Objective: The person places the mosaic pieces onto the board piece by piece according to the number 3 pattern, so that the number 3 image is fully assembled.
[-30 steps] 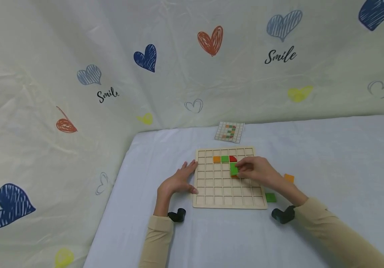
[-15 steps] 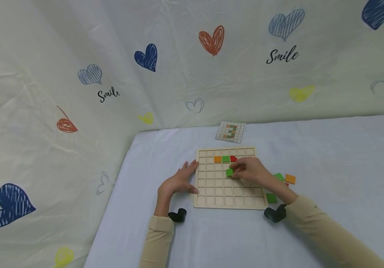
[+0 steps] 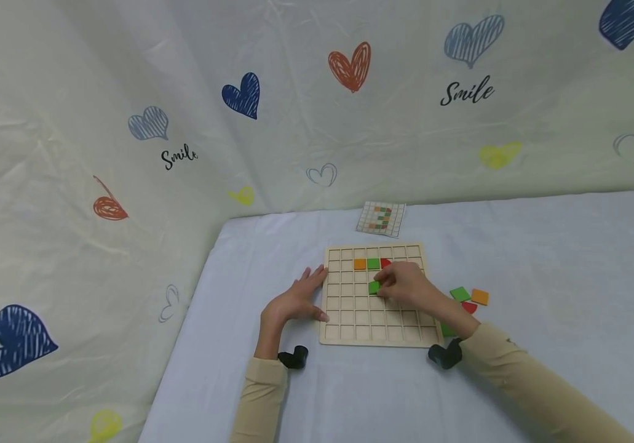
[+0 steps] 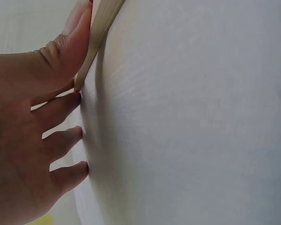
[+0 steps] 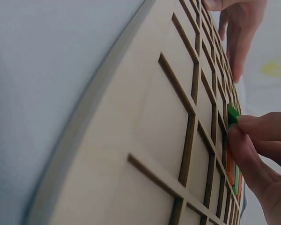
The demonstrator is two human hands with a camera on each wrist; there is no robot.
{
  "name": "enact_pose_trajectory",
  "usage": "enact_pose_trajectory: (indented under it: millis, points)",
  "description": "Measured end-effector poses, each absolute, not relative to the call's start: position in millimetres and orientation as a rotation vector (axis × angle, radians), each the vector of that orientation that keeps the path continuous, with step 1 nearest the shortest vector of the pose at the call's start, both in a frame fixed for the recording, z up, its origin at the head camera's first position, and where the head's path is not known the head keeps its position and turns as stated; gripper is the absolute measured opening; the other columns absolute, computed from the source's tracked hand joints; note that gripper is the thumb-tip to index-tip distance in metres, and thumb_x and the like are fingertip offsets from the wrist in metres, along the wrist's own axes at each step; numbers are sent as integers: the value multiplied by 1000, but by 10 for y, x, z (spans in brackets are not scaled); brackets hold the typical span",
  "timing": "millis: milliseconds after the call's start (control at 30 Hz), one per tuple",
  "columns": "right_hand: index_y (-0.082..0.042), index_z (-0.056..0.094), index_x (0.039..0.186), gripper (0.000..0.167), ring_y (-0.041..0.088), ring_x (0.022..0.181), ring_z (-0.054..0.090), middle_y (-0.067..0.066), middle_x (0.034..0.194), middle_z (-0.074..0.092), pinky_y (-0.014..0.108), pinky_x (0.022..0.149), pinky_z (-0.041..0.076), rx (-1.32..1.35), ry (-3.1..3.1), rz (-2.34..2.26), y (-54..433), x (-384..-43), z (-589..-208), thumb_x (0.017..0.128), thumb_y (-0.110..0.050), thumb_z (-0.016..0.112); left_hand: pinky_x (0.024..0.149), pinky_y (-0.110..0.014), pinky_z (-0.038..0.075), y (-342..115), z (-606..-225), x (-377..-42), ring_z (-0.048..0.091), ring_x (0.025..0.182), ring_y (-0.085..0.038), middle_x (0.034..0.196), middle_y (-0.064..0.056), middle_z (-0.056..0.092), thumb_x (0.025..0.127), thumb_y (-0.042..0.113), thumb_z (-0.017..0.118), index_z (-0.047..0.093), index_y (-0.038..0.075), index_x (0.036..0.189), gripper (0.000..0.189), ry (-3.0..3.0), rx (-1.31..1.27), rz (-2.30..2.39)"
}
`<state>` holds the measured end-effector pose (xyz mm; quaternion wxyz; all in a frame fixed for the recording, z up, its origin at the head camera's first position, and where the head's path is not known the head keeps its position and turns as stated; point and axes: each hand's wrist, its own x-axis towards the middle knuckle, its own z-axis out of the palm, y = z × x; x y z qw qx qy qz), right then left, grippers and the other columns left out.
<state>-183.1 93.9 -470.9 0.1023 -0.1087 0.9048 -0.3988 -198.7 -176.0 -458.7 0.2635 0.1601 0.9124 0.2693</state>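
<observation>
A pale wooden grid board (image 3: pixel 347 316) lies on the white cloth. My right hand (image 3: pixel 407 287) pinches a green square tile (image 3: pixel 374 287) between thumb and fingers, over a cell in the board's middle. The same green tile (image 5: pixel 232 114) looks tilted in the right wrist view. In an upper row sit an orange tile (image 3: pixel 360 264), a green tile (image 3: pixel 372 264) and a red rounded tile (image 3: pixel 385 263), partly covered by the right hand. My left hand (image 3: pixel 293 301) spreads along the board's left edge; its thumb (image 4: pixel 68 51) touches that edge in the left wrist view.
Right of the board lie a loose green tile (image 3: pixel 459 294), an orange tile (image 3: pixel 479 297), a red tile (image 3: pixel 468 307) and another green tile (image 3: pixel 447 330), partly behind the right forearm. A printed grid card (image 3: pixel 381 218) lies behind the board, near the heart-patterned backdrop (image 3: pixel 294 135).
My right hand has moved left across the board with the green tile, about one column over. The loose tiles at the right show more. The left hand stays put.
</observation>
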Motion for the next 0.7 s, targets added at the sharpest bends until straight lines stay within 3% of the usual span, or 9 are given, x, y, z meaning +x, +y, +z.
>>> enact_pose_trajectory:
  millis: [400, 700]
  points:
    - [5, 78, 108, 26, 15, 78, 58, 8, 89, 68, 27, 69, 51, -427, 2756, -1049, 922, -1832, -4710, 82, 2, 77, 131, -51, 5, -1772, -4605, -1991, -1, 162, -27, 174, 2, 12, 79, 13, 89, 20, 15, 166, 111, 2467, 448, 737]
    - [3, 75, 111, 24, 19, 85, 65, 9, 96, 71, 33, 76, 58, -533, 2740, -1150, 1081, -1767, -4698, 86, 1, 72, 131, -51, 6, -1771, -4607, -1995, -1, 162, -26, 174, 3, 12, 80, 13, 88, 21, 16, 166, 110, 2472, 434, 713]
